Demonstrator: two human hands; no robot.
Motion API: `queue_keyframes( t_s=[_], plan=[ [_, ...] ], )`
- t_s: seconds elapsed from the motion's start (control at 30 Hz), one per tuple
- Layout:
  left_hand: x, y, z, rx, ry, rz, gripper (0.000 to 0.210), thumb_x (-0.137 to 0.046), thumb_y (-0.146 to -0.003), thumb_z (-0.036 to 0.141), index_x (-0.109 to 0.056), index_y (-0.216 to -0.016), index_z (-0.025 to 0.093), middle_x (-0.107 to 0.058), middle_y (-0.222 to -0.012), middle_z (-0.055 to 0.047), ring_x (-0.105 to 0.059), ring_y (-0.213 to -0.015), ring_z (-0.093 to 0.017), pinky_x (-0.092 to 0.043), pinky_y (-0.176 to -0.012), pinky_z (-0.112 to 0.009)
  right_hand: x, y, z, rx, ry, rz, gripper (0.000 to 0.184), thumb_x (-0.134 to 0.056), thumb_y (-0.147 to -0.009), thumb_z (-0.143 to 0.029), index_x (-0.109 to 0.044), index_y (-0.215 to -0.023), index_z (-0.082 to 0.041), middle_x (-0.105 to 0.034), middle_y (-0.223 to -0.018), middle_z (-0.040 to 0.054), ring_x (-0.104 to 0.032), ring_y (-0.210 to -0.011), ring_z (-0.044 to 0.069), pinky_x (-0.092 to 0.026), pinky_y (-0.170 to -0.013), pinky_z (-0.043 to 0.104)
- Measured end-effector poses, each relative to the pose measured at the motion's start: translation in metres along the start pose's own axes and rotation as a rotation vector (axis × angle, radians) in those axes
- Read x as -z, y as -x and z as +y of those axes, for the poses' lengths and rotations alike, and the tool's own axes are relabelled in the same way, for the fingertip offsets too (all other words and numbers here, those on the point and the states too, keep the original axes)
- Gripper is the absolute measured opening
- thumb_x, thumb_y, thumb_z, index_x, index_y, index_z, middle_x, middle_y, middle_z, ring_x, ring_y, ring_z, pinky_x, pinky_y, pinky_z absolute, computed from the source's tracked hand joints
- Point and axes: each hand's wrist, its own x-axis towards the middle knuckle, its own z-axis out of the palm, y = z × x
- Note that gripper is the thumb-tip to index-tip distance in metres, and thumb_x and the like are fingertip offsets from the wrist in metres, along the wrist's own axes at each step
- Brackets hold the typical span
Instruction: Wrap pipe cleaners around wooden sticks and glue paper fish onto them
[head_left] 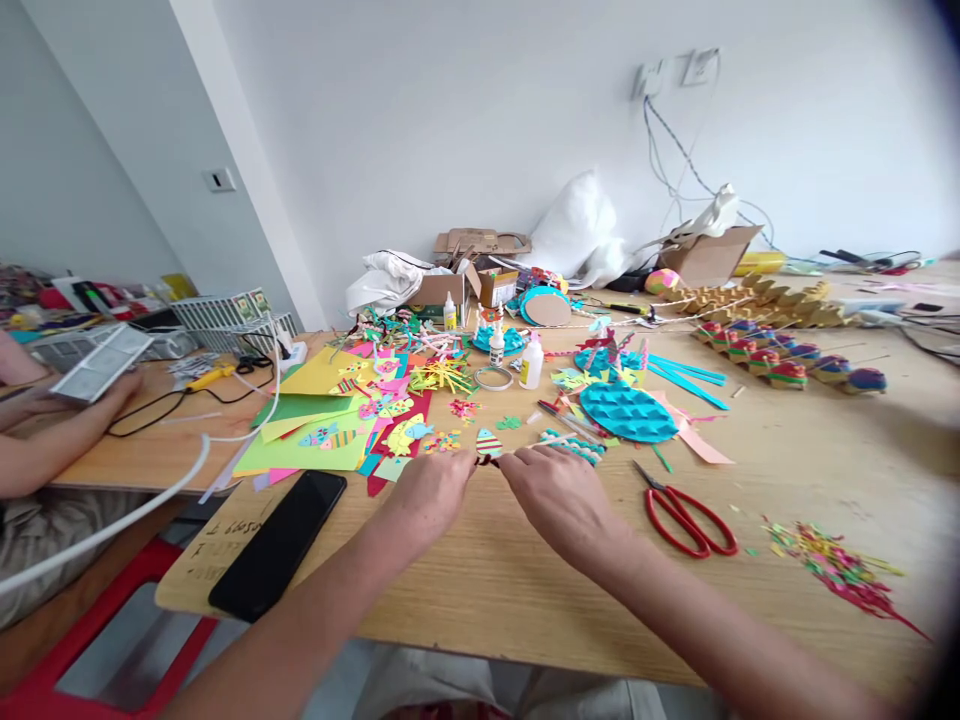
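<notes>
Above the front of the wooden table, my left hand and my right hand are close together, both closed. Between their fingertips shows a short dark twisted strip; its kind is too small to make out. Just beyond it lies a striped paper fish. Small paper bits are scattered left of the fish. Past my right hand lies a teal and white braided piece, near a blue textured disc. Red-handled scissors rest right of my right hand.
Coloured paper sheets and a black phone lie to the left. Glue bottles stand mid-table. Paper scraps are heaped at right, with painted egg-carton strips behind. Another person's hand holds a white frame at far left.
</notes>
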Motion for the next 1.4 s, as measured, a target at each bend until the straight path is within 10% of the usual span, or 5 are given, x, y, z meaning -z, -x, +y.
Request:
queue_keyframes(
  t_s=[0.17,0.37,0.7,0.97,1.4],
  plan=[
    [0.028,0.010,-0.002,-0.134,0.024,-0.160,0.024,-0.034,-0.083,0.017,-0.058,-0.084,0.019,-0.062,-0.072,-0.004,-0.057,-0.066,-0.017,-0.034,-0.053,-0.023,0.034,-0.005,0.016,0.191,-0.152,-0.129,0.015,-0.050,-0.076,-0.011,-0.062,-0.068,-0.015,-0.061,-0.073,0.0062,-0.054,-0.076,0.019,-0.033,-0.061,0.027],
    [0.058,0.017,-0.008,-0.305,0.551,-0.264,0.024,-0.035,-0.084,0.021,-0.054,-0.069,0.016,-0.051,-0.061,0.003,-0.047,-0.057,-0.007,-0.033,-0.054,-0.017,0.040,-0.008,0.043,0.206,-1.208,-0.450,0.014,-0.056,-0.074,-0.026,-0.062,-0.068,-0.015,-0.055,-0.062,-0.0022,-0.049,-0.059,0.010,-0.035,-0.056,0.022],
    [0.026,0.006,-0.009,0.109,0.784,-0.044,0.022,-0.034,-0.083,0.026,-0.049,-0.070,0.016,-0.042,-0.049,0.006,-0.037,-0.040,-0.006,-0.027,-0.042,-0.018,-0.025,-0.011,0.004,-0.391,-1.918,0.112,0.021,-0.067,-0.062,-0.035,-0.062,-0.066,-0.015,-0.047,-0.053,-0.0041,-0.037,-0.048,0.006,-0.028,-0.048,0.021],
    [0.010,-0.001,-0.014,0.132,0.524,0.041,0.024,-0.032,-0.083,0.021,-0.045,-0.063,0.017,-0.045,-0.051,0.004,-0.043,-0.051,-0.010,-0.029,-0.051,-0.021,-0.049,-0.019,-0.002,-0.503,-1.561,0.271,0.017,-0.058,-0.068,-0.033,-0.062,-0.069,-0.016,-0.052,-0.052,-0.0020,-0.045,-0.047,0.010,-0.035,-0.046,0.023],
    [0.010,0.002,-0.017,0.044,0.074,-0.156,0.025,-0.035,-0.080,0.017,-0.060,-0.079,0.019,-0.060,-0.065,-0.006,-0.056,-0.062,-0.018,-0.033,-0.054,-0.025,0.000,-0.014,0.010,0.105,-0.083,0.017,0.017,-0.048,-0.077,-0.011,-0.062,-0.071,-0.018,-0.059,-0.077,0.0066,-0.051,-0.077,0.018,-0.032,-0.060,0.026]
  ],
)
